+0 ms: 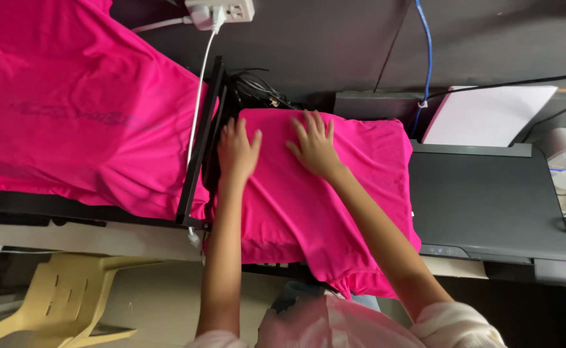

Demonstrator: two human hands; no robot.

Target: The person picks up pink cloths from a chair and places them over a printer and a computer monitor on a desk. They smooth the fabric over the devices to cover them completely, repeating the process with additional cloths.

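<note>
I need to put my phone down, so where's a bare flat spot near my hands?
The dark printer lid, between the pink shirt under your left hand and right hand and the paper stack, is bare. Behind the shirt, tangled cables crowd the space.

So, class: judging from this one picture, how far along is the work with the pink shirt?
Done: the pink shirt already lies draped over the press platen, its lower edge hanging off the front. In hand: the left hand and right hand lie flat on it, fingers spread. Left: folds still show near the front edge. Another pink garment lies to the left.
</note>
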